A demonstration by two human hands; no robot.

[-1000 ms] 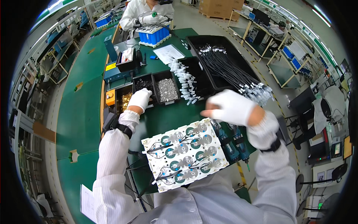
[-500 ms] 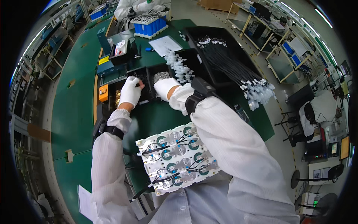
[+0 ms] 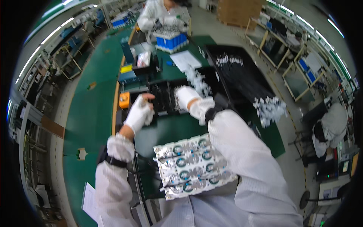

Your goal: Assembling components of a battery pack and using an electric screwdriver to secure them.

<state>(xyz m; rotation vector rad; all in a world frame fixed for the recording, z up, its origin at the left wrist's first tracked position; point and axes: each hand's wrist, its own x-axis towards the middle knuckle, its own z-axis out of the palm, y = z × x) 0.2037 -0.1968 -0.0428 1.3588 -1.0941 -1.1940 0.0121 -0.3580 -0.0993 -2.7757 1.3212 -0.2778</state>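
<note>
My left hand (image 3: 139, 114), in a white glove with bare fingertips, hovers at the near edge of the black parts bins (image 3: 163, 113). Its fingers are curled together; anything small between them cannot be made out. My right hand (image 3: 186, 97), also gloved, reaches into the bin holding small metal parts, and its fingertips are hidden there. Close to my body lies a white battery module (image 3: 196, 165), with round cell ends, shiny metal strips and black wires on top. My right forearm passes over its right side.
An orange box (image 3: 124, 100) sits left of the bins. White connectors (image 3: 199, 84) and a black tray (image 3: 236, 77) of black cables lie to the right. Farther off are a paper sheet (image 3: 185, 60), a blue battery pack (image 3: 171, 41) and a co-worker in white (image 3: 160, 15).
The view has shifted, so the scene sits lower and further right. My left hand has drawn back from the bins toward me and left. My right hand stays at the metal-parts bin.
</note>
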